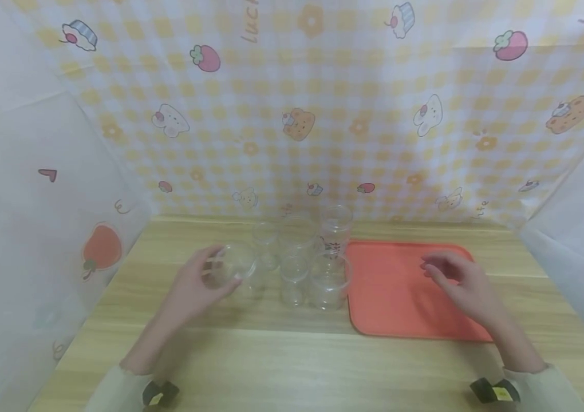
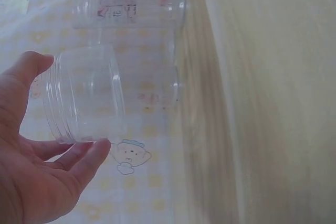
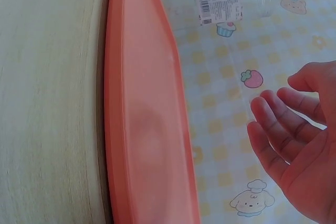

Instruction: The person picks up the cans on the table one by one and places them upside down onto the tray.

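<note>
In the head view my left hand grips a clear plastic jar near its threaded rim. Thumb and fingers span opposite sides of the jar in the left wrist view, and its base is raised off the wooden table. Right of it stand several other clear jars, among them a small one, a wide one and a taller one with a printed label. My right hand hovers over the orange tray, fingers loosely bent and nothing between them.
The wooden table extends in front of the jars toward me. A yellow-checked cloth with cartoon prints hangs behind it. White printed sheets flank both sides. Two more clear jars, one narrow and one wide, stand in the back row.
</note>
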